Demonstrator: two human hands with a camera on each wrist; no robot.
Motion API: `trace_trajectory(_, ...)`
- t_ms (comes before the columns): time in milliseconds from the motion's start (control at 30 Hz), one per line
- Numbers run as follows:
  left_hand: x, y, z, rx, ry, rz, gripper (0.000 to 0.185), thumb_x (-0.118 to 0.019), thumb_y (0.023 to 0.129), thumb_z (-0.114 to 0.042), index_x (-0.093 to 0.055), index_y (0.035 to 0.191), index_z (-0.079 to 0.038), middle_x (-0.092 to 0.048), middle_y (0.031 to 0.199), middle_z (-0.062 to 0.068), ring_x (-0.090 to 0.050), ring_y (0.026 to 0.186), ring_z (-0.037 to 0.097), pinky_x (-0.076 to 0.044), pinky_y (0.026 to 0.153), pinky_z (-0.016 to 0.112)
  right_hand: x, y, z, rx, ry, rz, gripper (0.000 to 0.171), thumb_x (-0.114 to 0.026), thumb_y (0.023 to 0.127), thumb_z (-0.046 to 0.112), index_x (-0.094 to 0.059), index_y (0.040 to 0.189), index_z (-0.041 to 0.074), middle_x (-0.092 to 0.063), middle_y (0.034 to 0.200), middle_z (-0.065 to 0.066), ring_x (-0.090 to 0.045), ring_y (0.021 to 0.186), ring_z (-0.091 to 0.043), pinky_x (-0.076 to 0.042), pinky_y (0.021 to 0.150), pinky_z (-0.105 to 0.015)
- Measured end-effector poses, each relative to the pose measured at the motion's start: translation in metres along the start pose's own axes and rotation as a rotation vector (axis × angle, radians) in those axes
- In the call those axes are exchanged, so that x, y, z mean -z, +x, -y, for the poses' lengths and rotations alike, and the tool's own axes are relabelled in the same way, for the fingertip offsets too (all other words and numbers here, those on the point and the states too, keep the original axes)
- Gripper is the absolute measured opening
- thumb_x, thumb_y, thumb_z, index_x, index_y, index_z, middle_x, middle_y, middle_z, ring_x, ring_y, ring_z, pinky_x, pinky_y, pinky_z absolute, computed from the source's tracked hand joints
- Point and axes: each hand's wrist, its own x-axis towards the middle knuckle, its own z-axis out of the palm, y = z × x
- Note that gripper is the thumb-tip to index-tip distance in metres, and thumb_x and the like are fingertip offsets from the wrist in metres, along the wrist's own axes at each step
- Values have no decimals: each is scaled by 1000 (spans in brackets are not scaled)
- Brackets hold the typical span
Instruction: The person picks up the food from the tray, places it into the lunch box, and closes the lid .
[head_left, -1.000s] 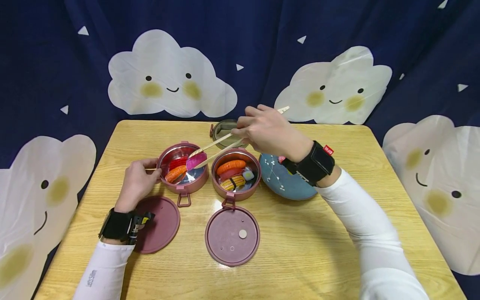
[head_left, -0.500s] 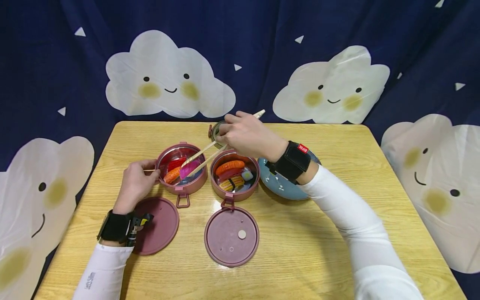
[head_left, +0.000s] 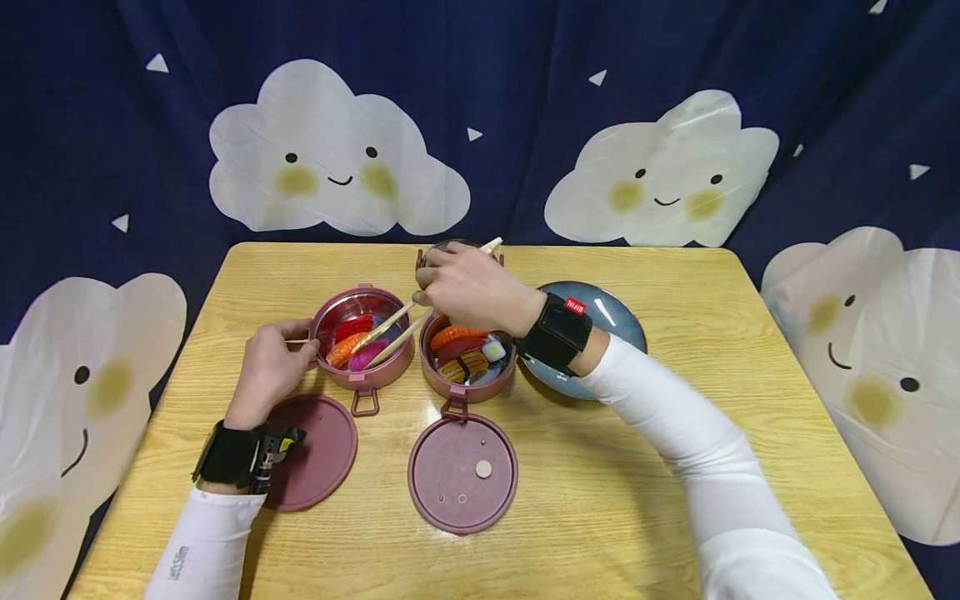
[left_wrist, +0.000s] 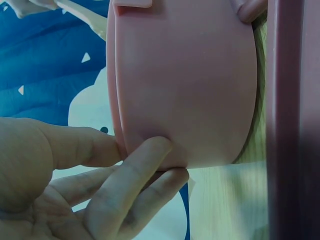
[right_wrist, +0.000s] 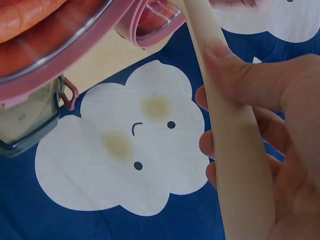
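Note:
My left hand (head_left: 273, 362) grips the left side of a round pink lunch box (head_left: 390, 371); in the left wrist view its fingers (left_wrist: 132, 175) rest against the outer wall. My right hand (head_left: 472, 287) holds wooden tongs (head_left: 393, 318), reaching over into that box. The tong tips are around a magenta toy sushi piece (head_left: 366, 356) low in the box. Beside it lie an orange shrimp sushi (head_left: 345, 350) and a red piece (head_left: 352, 327). The right wrist view shows the thumb and fingers wrapped round the tongs' wide handle.
A second pink box (head_left: 480, 390) to the right holds several toy sushi pieces. Two round lids (head_left: 462, 483) (head_left: 322, 454) lie in front. A blue plate (head_left: 600, 308) sits at right, partly behind the right wrist. A dark-glass lid or container (head_left: 457, 245) stands behind.
The right hand has moved left and slightly lower, bringing the tongs and magenta sushi down from near the right rim into the left box. The left hand has stayed on the box.

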Motion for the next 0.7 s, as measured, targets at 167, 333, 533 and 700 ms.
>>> trace_trajectory(167, 0, 0, -1, 6, -9, 5, 42, -62, 103, -6, -59, 141, 12, -65, 132, 39, -75, 108, 45, -65, 74, 22, -3, 3, 4, -2, 3, -9, 23, -74, 96, 16, -81, 116, 24, -78, 111, 0, -66, 110, -24, -57, 96, -35)
trace_trajectory(333, 0, 0, 0, 7, -8, 5, 42, -62, 104, -6, -58, 141, 12, -65, 132, 39, -75, 109, 45, -65, 74, 21, -5, 5, 6, -12, 12, -4, 23, -73, 97, 14, -82, 117, 23, -78, 112, -1, -67, 112, -23, -57, 94, -34)
trace_trajectory(533, 1, 0, 0, 11, 9, -4, 42, -62, 103, -7, -60, 141, 11, -66, 132, 38, -74, 109, 44, -64, 72, 18, -5, 7, 7, -18, 28, 2, 22, -74, 97, 14, -82, 115, 23, -78, 111, -1, -66, 111, -24, -57, 93, -35)
trace_trajectory(700, 0, 0, 0, 9, 22, -3, 42, -62, 103, -8, -60, 141, 11, -66, 132, 37, -74, 110, 44, -66, 78, 28, -5, 6, 7, -13, 33, 20, 23, -75, 96, 15, -82, 117, 22, -77, 111, -2, -66, 110, -24, -57, 93, -35)
